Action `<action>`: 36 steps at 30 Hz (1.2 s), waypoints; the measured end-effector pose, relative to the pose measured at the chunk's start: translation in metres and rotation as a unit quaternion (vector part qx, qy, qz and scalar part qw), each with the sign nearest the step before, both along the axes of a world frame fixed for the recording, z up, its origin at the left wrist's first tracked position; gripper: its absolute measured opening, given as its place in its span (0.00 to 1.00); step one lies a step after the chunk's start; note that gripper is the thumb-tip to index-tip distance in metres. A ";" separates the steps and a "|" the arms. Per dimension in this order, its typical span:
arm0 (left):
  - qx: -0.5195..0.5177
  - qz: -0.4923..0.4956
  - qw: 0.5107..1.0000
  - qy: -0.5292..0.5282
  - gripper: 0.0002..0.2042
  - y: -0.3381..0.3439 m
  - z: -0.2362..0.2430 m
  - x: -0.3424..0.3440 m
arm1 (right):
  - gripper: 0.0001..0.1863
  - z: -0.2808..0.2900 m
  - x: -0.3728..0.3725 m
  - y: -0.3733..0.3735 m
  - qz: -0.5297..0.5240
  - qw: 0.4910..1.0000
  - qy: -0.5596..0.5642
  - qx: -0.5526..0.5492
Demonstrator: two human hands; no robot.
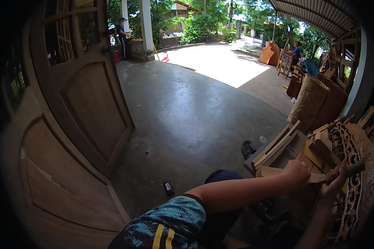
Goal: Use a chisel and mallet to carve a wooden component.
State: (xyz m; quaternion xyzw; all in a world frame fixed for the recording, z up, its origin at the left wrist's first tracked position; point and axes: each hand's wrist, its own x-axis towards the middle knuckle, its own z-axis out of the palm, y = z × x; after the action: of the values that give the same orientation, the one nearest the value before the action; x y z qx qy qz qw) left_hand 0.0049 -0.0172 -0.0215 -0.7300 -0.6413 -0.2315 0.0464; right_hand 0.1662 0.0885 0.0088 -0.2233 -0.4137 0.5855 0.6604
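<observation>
My left hand point(297, 173) is closed in a fist over the pieces of wood at the lower right. What lies inside the fist is hidden. Close beside it on the right, my right hand point(334, 179) has its fingers wrapped round a dark, rounded bar point(355, 168) whose end sticks out to the right. A pale wooden piece point(316, 178) shows between the two hands. Loose wooden strips point(278, 143) and a blue pen point(290, 148) lie just beyond the left fist. Next to my right hand stands a carved openwork wooden panel point(352, 145).
A wooden door point(93, 99) stands ajar at left. On the grey floor point(183, 108) are a small black box point(168, 187) and a black sandal point(248, 148). A rolled woven mat point(309, 101) leans at right. Two people are far off, one point(122, 37) by a pillar, one point(296, 53) at right.
</observation>
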 end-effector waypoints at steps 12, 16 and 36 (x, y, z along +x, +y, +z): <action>-0.069 -0.027 0.997 0.006 0.32 -0.021 0.035 0.000 | 0.15 -0.021 0.024 0.006 0.024 0.987 0.147 -0.065; -0.078 -0.006 0.997 0.013 0.34 -0.020 0.039 0.009 | 0.13 -0.002 0.019 -0.001 0.081 0.973 0.199 -0.079; -0.066 0.030 0.997 0.031 0.22 -0.018 0.047 0.011 | 0.15 0.005 0.008 -0.034 0.021 0.966 -0.008 0.256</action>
State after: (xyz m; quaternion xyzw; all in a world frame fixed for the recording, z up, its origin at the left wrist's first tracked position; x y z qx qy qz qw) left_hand 0.0161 -0.0348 0.0251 -0.7184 -0.6754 -0.1644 0.0245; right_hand 0.1745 0.0550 0.0138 -0.0425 -0.5596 0.4716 0.6801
